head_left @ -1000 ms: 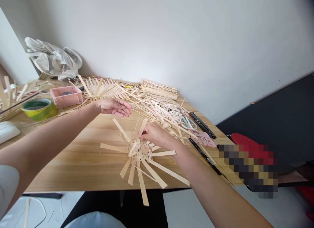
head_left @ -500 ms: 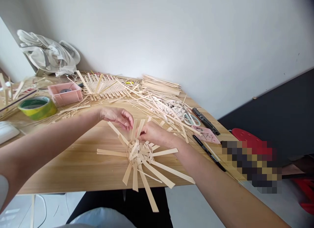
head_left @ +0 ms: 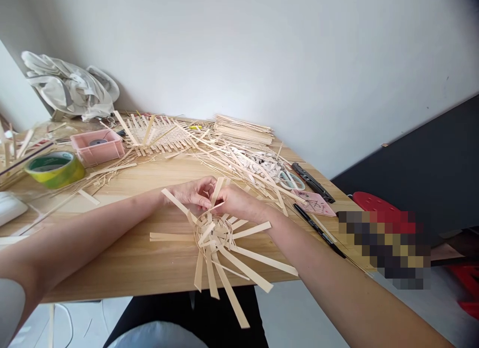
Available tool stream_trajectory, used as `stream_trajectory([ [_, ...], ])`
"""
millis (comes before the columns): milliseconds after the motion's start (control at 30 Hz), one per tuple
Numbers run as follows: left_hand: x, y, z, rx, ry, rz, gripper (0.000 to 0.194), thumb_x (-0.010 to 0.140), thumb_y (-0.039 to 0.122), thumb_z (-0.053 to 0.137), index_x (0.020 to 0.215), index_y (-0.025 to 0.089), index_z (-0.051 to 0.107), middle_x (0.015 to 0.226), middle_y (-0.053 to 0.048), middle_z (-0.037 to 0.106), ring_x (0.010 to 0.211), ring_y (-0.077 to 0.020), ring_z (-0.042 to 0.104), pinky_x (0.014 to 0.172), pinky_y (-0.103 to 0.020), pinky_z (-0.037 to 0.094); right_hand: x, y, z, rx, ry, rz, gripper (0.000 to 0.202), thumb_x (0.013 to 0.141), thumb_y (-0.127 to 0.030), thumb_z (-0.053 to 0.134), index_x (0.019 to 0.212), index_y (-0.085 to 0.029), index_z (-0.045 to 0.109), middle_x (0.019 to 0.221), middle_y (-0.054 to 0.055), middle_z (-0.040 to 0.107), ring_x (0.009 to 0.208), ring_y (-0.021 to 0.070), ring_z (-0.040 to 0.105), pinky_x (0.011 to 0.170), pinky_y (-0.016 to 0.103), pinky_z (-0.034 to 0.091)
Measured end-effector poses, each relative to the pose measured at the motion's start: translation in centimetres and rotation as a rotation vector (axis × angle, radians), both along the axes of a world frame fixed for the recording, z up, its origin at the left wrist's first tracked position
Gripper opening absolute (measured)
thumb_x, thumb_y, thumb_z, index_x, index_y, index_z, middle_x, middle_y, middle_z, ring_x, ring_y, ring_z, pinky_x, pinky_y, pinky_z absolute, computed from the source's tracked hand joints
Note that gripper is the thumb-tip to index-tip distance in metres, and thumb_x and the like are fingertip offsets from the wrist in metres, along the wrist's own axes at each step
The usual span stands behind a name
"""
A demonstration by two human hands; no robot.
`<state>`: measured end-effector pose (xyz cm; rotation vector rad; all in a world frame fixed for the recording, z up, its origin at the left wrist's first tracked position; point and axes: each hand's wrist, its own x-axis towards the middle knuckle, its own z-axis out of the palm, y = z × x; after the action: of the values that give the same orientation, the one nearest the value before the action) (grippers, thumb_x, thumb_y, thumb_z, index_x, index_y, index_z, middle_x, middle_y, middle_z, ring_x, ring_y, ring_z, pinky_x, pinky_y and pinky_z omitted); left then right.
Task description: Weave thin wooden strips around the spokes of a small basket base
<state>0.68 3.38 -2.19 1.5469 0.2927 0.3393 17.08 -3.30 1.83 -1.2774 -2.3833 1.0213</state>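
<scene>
A small round weaving of pale flat strips [head_left: 223,236] lies near the front of the table, its loose ends fanning out all round. At its far edge my two hands meet. My left hand [head_left: 198,194] has thumb and fingers closed around one end of a bent strip [head_left: 217,206]. From the other side my right hand [head_left: 241,203] pinches the same strip, its fingertips partly hidden behind the knuckles. Another strip [head_left: 218,188] stands up between the hands. The centre of the weaving shows several crossing strips with thin ones coiled around them.
Behind the hands lie a woven mat [head_left: 160,133], a stack of strips [head_left: 243,131] and scraps [head_left: 258,161]. Scissors [head_left: 290,180], a black utility knife [head_left: 312,182] and a marker [head_left: 318,231] are on the right. Green-yellow tape [head_left: 60,175] and a pink box [head_left: 98,152] stand left.
My left hand has moved right and closer to my right hand, closing on a strip. That strip, upright before, is now bent over sideways. The weaving has turned slightly.
</scene>
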Motion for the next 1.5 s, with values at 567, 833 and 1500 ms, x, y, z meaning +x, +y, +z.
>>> stream_trajectory([
  [567,0.0,-2.4,1.2,0.492,0.216,0.194,0.027,0.067,0.033,0.061,0.084,0.016,0.048,0.070,0.000,0.056,0.057,-0.0108,0.051,0.051,-0.023,0.040,-0.5,0.1,-0.3,0.050,-0.128,-0.002,0.010,0.065,-0.009,0.054,0.063,-0.012,0.064,0.054,-0.002,0.052,0.052,0.0064,0.044,0.050,0.019,0.034],
  [833,-0.5,-2.3,2.5,0.178,0.408,0.018,0.021,0.062,0.020,0.066,0.080,0.013,0.058,0.072,0.001,0.059,0.065,-0.0123,0.054,0.057,-0.022,0.041,-0.6,0.0,0.1,0.033,-0.119,0.028,0.017,0.065,-0.010,0.052,0.073,-0.015,0.066,0.063,-0.001,0.060,0.057,0.0078,0.050,0.054,0.019,0.035],
  [1500,-1.5,-1.4,2.4,-0.108,0.244,-0.207,0.028,0.064,0.021,0.068,0.091,0.017,0.061,0.083,0.000,0.062,0.076,-0.0136,0.055,0.071,-0.024,0.042,0.4,-1.1,0.8,-0.005,0.029,-0.103,0.014,0.068,-0.013,0.050,0.072,-0.014,0.064,0.069,0.000,0.061,0.063,0.0085,0.052,0.057,0.020,0.038],
])
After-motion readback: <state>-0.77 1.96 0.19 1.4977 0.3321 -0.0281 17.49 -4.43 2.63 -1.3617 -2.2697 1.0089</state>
